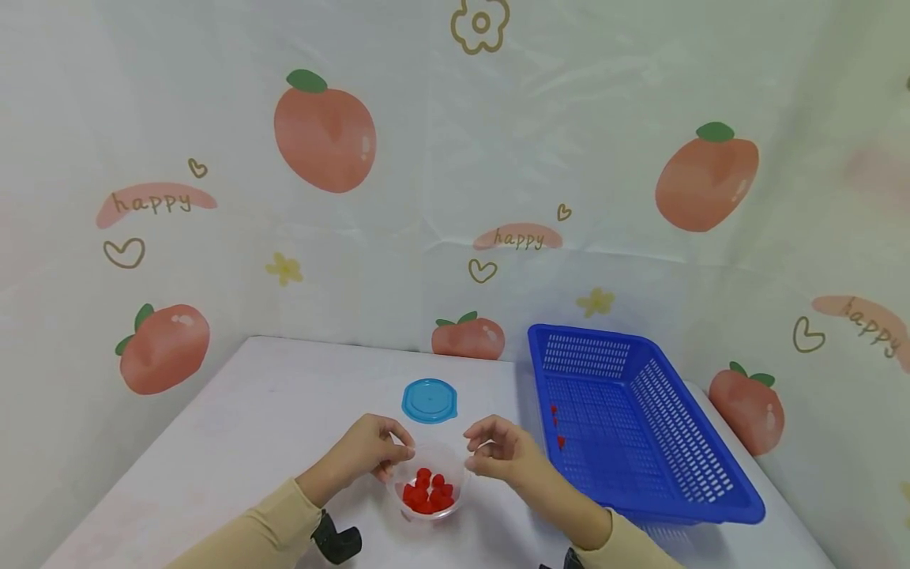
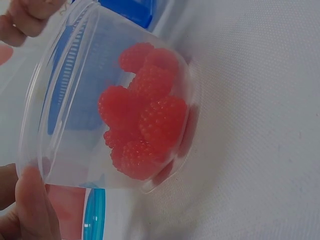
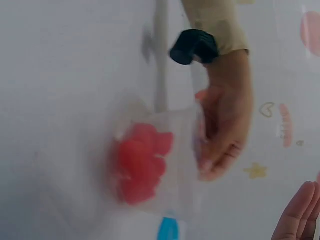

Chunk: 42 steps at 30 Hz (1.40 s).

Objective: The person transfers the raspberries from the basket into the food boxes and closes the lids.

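A clear plastic tub (image 1: 400, 499) stands on the white table, with several red raspberries (image 1: 426, 494) heaped in its bottom. My left hand (image 1: 370, 449) pinches the tub's rim at its left side; in the left wrist view its thumb (image 2: 32, 200) lies against the outer wall. To the right of the rim, my right hand (image 1: 501, 452) hovers with fingers loosely bent and holds nothing. The right wrist view is blurred, but the left hand (image 3: 227, 120) at the tub's rim and the right fingers (image 3: 300, 215), apart from it, show there.
Behind the tub lies a round blue lid (image 1: 430, 401) on the table. A large blue plastic basket (image 1: 661, 379) stands at the right, with small red pieces (image 1: 561, 442) by its left wall. A printed cloth (image 1: 426, 158) hangs behind the table.
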{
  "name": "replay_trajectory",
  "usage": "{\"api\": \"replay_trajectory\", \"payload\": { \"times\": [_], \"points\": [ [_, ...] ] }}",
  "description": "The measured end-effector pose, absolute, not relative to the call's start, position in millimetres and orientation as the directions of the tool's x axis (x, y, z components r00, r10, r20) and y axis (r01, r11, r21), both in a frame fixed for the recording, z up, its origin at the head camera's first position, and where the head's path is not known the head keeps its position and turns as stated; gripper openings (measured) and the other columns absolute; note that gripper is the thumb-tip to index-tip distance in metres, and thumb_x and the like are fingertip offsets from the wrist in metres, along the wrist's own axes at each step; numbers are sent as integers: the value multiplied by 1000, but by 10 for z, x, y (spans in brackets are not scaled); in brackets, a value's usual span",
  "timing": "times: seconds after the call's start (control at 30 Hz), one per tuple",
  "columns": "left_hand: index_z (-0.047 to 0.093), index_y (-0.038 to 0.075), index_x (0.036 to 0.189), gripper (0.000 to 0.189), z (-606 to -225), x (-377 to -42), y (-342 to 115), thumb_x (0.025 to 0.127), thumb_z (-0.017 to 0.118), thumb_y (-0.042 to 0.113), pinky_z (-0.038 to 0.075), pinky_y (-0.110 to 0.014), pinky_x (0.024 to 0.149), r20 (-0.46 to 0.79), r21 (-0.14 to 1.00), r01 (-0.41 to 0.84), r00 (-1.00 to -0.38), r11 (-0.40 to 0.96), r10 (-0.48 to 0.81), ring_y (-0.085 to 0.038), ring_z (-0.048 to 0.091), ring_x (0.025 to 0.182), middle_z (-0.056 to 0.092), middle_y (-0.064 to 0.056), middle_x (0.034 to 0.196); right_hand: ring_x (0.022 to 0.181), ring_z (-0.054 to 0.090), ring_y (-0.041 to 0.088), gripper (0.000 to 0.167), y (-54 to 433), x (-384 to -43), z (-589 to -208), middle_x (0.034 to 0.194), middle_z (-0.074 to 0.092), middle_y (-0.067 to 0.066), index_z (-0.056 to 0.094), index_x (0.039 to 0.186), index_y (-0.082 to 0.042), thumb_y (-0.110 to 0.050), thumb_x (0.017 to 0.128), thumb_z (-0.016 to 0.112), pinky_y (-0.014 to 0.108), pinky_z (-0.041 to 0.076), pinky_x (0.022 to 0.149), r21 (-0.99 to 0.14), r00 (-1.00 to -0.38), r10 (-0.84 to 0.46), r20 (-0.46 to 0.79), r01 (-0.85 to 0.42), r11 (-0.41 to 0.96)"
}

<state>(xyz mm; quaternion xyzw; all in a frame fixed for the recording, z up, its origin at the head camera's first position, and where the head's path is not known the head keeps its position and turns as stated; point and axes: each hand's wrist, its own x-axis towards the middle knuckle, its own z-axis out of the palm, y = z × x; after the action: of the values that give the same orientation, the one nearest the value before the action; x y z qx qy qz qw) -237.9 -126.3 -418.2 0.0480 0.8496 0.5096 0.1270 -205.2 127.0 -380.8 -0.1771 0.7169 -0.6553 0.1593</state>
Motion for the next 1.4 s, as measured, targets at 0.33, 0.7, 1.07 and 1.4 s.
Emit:
{"api": "replay_trajectory", "payload": {
  "times": [0.33,0.7,1.07,1.4],
  "points": [
    [69,6,94,18,-4206,-2413,-1276,84,75,19,52,-21,50,-178,874,-49,-958,483,226,-10,51,42,54,-2,58,84,60,7,23,1722,-2208,-3384,97,58,-3,60,106,-18,-5,88,68,20,54,77,-975,-898,-390,202,-221,6],
    [69,7,93,18,-4207,-2429,-1288,83,76,20,52,-21,50,-180,869,-48,-958,492,225,-10,51,42,54,-2,57,90,60,6,16,2284,-2693,-3258,95,58,-8,59,106,-21,-9,94,62,21,54,81,-965,-958,-199,206,-232,120],
    [69,7,94,19,-4220,-2446,-1281,83,76,21,52,-21,50,-173,871,-36,-956,491,236,-10,51,42,54,-2,56,94,61,10,39,2644,-3039,-3551,103,58,7,53,120,4,-20,93,66,32,55,85,-903,-960,-278,28,-144,405],
    [69,6,92,17,-4211,-2429,-1266,82,77,19,51,-20,49,-174,873,-49,-961,485,215,-10,51,41,54,-2,56,94,61,26,39,2795,-3210,-3811,101,61,10,51,116,14,-13,92,65,38,56,83,-869,-880,-462,-105,-145,473]
  ]
}}
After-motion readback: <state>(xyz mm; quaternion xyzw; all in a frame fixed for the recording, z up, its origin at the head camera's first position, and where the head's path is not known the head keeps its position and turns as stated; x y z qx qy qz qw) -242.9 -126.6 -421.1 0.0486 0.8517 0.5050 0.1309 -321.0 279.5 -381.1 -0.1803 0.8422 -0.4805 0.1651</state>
